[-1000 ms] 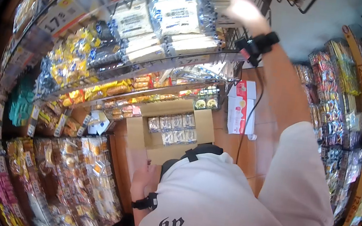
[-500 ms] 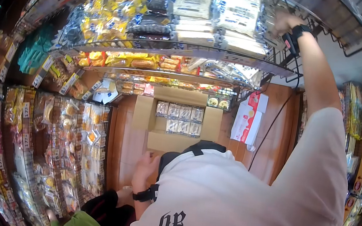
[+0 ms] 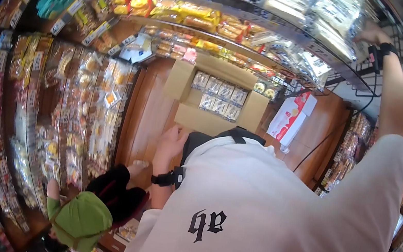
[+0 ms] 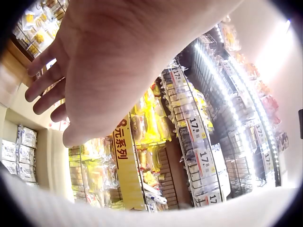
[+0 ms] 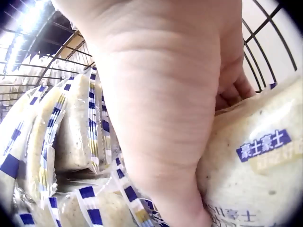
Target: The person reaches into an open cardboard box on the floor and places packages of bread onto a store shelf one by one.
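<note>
My right hand (image 3: 375, 34) reaches into the right end of the upper wire shelf. In the right wrist view it grips a clear-wrapped bread pack (image 5: 265, 175) with blue lettering, thumb on the near side, fingers behind its upper edge. More blue-and-white edged bread packs (image 5: 78, 127) stand and lie to the left of this hand. My left hand (image 3: 171, 145) hangs low beside an open cardboard carton (image 3: 207, 120), its fingers loose and apart in the left wrist view, holding nothing. Wrapped packs (image 3: 223, 90) lie in rows inside the carton.
Wire shelf bars (image 5: 270, 19) surround the right hand. A red-and-white flattened box (image 3: 290, 116) lies on the floor right of the carton. A cable (image 3: 332, 138) hangs from the right wrist. Someone in a green top (image 3: 83, 220) crouches at the lower left, beside stocked racks (image 3: 82, 124).
The head view has swung, so shelves and carton sit higher in the frame. My right hand stays at the shelf's right end; the left remains low. The person in green has come into view.
</note>
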A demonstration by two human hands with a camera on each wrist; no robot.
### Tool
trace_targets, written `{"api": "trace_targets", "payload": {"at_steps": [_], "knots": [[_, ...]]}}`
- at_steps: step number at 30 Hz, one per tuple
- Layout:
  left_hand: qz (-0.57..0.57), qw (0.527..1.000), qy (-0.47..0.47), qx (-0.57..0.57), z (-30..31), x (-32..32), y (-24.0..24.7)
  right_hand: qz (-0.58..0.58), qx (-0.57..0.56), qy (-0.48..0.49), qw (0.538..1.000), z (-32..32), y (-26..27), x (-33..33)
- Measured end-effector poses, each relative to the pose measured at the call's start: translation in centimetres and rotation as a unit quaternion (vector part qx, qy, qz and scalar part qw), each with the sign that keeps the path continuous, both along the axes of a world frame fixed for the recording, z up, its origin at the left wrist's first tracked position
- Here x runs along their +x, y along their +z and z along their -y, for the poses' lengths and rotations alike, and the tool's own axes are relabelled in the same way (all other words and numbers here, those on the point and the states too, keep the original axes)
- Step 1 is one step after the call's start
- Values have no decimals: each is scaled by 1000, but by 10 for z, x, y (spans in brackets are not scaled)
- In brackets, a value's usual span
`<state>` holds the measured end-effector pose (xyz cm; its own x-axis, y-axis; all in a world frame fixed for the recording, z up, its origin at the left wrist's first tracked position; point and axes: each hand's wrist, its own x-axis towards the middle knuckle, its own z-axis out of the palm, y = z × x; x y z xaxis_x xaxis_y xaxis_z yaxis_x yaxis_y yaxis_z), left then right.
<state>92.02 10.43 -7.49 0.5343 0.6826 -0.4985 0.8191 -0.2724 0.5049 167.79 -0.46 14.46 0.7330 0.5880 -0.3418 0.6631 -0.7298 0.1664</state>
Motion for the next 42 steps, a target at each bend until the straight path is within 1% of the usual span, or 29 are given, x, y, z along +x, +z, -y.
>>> {"api": "trace_targets", "payload": {"at_steps": [1, 2, 4, 5, 7, 8, 10, 12, 14, 16, 18, 19, 20, 23, 26, 29, 30, 31, 34, 36, 37, 39, 41, 42], "knots": [[-4, 1000, 2, 3, -1, -1, 2, 40, 2, -2, 999, 1, -3, 3], [-8, 1000, 2, 6, 0, -5, 4, -11, -34, -2, 999, -6, 2, 6], [-7, 1000, 24, 2, 2, -15, -3, -29, 38, 17, 999, 2, -16, 32], [-5, 999, 32, 0, 3, -19, -7, -96, 127, 38, 987, 13, -32, 48], [-25, 999, 41, -16, 4, -26, -7, -88, 145, 67, 983, 11, -37, 41], [-25, 999, 40, -24, 6, -25, -9, -74, 154, 78, 982, 14, -26, 43], [-19, 997, 59, -45, 10, -39, -35, -200, 103, -49, 973, 2, 17, -6], [-7, 996, 68, -59, 8, -42, -37, -102, 167, -26, 980, 12, -7, 27], [-11, 995, 78, -55, 4, -37, -34, -101, 156, -28, 982, 8, -10, 41], [-26, 996, 80, -40, 0, -31, -16, -115, 186, -47, 975, 7, -20, 55], [-36, 995, 84, -40, -2, -28, -9, -128, 197, -78, 969, 2, -16, 43], [-34, 995, 88, -40, -2, -26, -7, -130, 164, -99, 973, -1, -11, 40], [-33, 995, 90, -41, -2, -27, -6, -137, 152, -91, 975, -4, -6, 31], [1, 996, 83, -19, 5, -40, -31, -146, 132, -77, 977, -4, 4, 23], [-29, 991, 99, -86, 5, -42, -40, -139, 155, -65, 976, 2, -7, 34], [-27, 992, 93, -75, 0, -41, -42, -103, 188, -31, 976, 9, -23, 51], [-27, 993, 92, -71, -3, -39, -39, -112, 171, -26, 978, 8, -10, 37], [-26, 993, 91, -67, -7, -34, -35, -119, 155, -21, 980, -2, 22, 1], [-30, 994, 83, -59, -13, -21, -24, -45, 143, 15, 989, -3, 39, -18], [-23, 996, 70, -47, -13, -22, -23, -35, 128, 32, 991, -6, 39, -7], [-12, 997, 61, -34, -14, -22, -27, -51, 121, 20, 991, -3, 38, -5], [-5, 998, 50, -25, -16, -23, -29, -81, 106, -3, 991, -8, 58, -26], [-13, 998, 47, -32, -15, -24, -30, -119, 77, -21, 990, -6, 53, -20], [-13, 998, 50, -36, -13, -25, -33, -141, 56, -27, 988, -2, 38, -6]]}}
